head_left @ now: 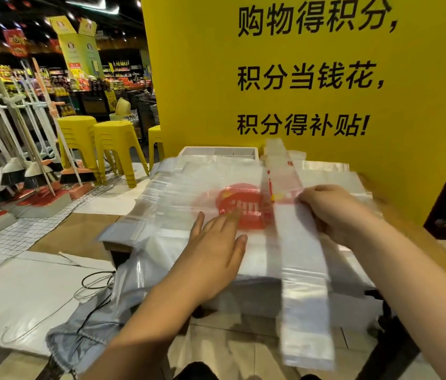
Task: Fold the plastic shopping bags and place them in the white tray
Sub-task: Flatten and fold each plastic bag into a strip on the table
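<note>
— Head view: how far along?
— Early, I'd judge. Left hand (216, 242) presses flat on the bag pile (178, 187); right hand (331, 212) seems, through blur, to pinch a folded bag (302, 283) lying across it.
— White tray (189, 151)?
— Far side, beyond the pile; no bags visible inside.

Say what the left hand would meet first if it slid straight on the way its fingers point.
The left hand, flat on the bags, would probably cross the red logo and meet the folded strip that the right hand pinches; depth is unclear.
</note>
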The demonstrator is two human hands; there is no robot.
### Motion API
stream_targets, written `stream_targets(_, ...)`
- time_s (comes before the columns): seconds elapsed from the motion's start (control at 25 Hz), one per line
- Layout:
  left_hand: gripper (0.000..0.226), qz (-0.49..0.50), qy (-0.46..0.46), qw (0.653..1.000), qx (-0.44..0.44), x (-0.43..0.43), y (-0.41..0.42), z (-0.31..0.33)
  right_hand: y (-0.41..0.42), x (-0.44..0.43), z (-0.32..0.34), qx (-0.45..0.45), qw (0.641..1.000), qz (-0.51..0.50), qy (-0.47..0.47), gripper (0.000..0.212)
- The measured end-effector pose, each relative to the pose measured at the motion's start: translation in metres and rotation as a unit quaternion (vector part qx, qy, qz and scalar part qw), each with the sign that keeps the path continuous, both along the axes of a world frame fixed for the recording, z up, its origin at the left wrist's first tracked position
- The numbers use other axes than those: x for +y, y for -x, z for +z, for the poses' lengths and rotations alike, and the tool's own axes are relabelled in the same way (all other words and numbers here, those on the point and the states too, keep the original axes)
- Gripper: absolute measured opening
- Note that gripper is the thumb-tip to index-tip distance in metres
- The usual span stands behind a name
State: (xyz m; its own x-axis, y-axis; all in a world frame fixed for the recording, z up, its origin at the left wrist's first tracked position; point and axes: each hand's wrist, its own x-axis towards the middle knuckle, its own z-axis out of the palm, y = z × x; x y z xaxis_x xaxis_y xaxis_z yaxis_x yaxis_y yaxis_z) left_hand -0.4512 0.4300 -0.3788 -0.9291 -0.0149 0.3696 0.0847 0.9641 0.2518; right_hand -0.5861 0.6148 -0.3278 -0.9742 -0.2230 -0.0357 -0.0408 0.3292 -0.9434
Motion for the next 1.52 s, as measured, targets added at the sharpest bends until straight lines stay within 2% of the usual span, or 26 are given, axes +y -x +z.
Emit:
stream_targets(0.04,0.05,-0.02,-0.009,0.998,0.051,-0.001,-0.008,-0.003,-0.002,-0.005,-0.009,-0.006,1.0,0.015,-0.015,0.015)
stream_targets(0.12,0.049,-0.083,-0.01,0.992,0.093,-0.007,-0.024,-0.008,-0.003,-0.008,-0.019,0.083,0.984,0.016,-0.159,0.013)
stream_targets(0.2,0.055,-0.133,0.013,0.989,0.066,-0.015,-0.035,-0.016,-0.003,-0.007,-0.022,0.205,0.927,-0.015,-0.313,0.026)
stream_targets(0.24,0.06,-0.146,0.025,0.988,0.049,-0.017,-0.038,-0.02,-0.008,-0.007,-0.019,0.241,0.909,-0.012,-0.339,0.03)
stream_targets(0.36,0.067,-0.144,0.039,0.987,0.051,-0.014,-0.039,-0.032,-0.032,0.005,-0.025,0.338,0.888,0.027,-0.31,0.023)
stream_targets(0.48,0.053,-0.137,-0.02,0.984,0.113,-0.002,-0.04,-0.041,-0.085,0.041,-0.044,0.407,0.88,0.048,-0.24,0.032)
stream_targets(0.64,0.036,-0.116,-0.099,0.97,0.189,0.02,-0.039,-0.055,-0.126,0.065,-0.09,0.412,0.884,0.073,-0.209,0.058)
stream_targets(0.72,0.027,-0.099,-0.11,0.965,0.216,0.033,-0.042,-0.055,-0.132,0.062,-0.106,0.412,0.891,0.08,-0.173,0.064)
stream_targets(0.8,0.025,-0.09,-0.13,0.963,0.22,0.042,-0.045,-0.051,-0.137,0.059,-0.109,0.385,0.915,0.068,-0.094,0.049)
stream_targets(0.92,0.025,-0.095,-0.248,0.951,0.157,0.053,-0.053,-0.045,-0.144,0.056,-0.104,0.325,0.945,0.037,0.026,0.013)
stream_targets(1.0,0.013,-0.072,-0.336,0.932,0.116,0.061,-0.058,-0.041,-0.145,0.05,-0.101,0.292,0.954,0.013,0.062,0.008)
stream_targets(1.04,0.004,-0.058,-0.364,0.922,0.115,0.066,-0.059,-0.04,-0.145,0.047,-0.1,0.282,0.957,-0.012,0.069,0.011)
stream_targets(1.08,0.008,-0.041,-0.395,0.91,0.119,0.072,-0.059,-0.039,-0.146,0.043,-0.099,0.273,0.958,-0.041,0.073,0.017)
stream_targets(1.24,0.036,0.024,-0.542,0.831,0.12,0.088,-0.053,-0.035,-0.149,0.026,-0.098,0.236,0.957,-0.146,0.088,0.015)
stream_targets(1.32,0.033,0.037,-0.542,0.832,0.118,0.091,-0.051,-0.033,-0.151,0.023,-0.097,0.233,0.954,-0.165,0.089,0.005)
stream_targets(1.4,0.025,0.043,-0.542,0.832,0.113,0.092,-0.051,-0.031,-0.153,0.024,-0.095,0.231,0.956,-0.163,0.072,0.019)
stream_targets(1.52,0.015,0.052,-0.549,0.826,0.117,0.096,-0.05,-0.033,-0.158,0.029,-0.093,0.2,0.973,-0.105,0.041,0.037)
